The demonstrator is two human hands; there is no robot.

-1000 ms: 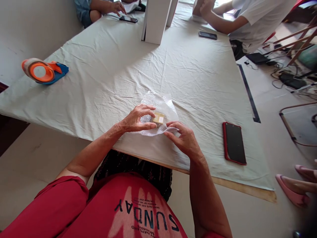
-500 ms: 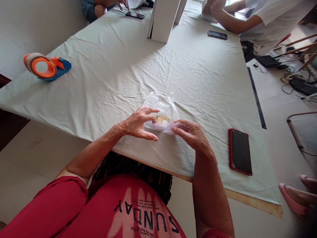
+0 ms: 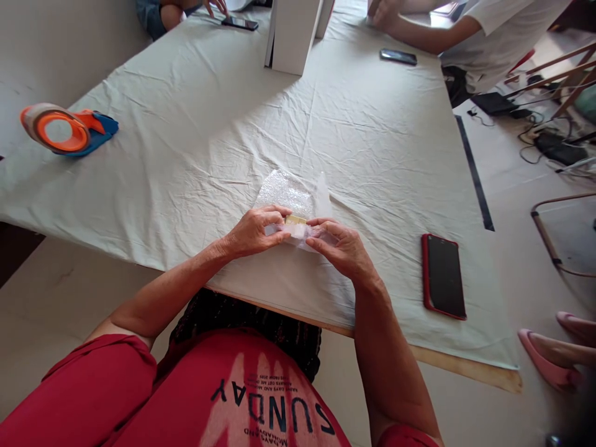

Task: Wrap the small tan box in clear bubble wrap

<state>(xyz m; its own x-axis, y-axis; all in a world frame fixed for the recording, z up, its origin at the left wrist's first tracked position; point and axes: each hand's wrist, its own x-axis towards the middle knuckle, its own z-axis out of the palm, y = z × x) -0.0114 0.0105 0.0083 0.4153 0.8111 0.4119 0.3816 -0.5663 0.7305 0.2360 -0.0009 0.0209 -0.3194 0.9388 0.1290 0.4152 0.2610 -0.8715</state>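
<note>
A sheet of clear bubble wrap (image 3: pixel 286 194) lies on the cloth-covered table (image 3: pixel 200 136) near its front edge. A small tan box (image 3: pixel 295 220) sits at the sheet's near end, partly rolled into it. My left hand (image 3: pixel 254 231) pinches the wrapped box from the left, fingers closed on the wrap. From the right, my right hand (image 3: pixel 342 248) grips the folded near edge of the wrap against the box. Both hands touch the same bundle.
A red-cased phone (image 3: pixel 443 275) lies to the right of my hands. An orange and blue tape dispenser (image 3: pixel 65 129) sits at the far left. A white box (image 3: pixel 291 34) stands at the back. Other people's arms and two dark phones (image 3: pixel 398 57) are at the far end.
The near edge of the bubble wrap has been folded up over the box. Both hands have closed in on the bundle, and less of the box shows.
</note>
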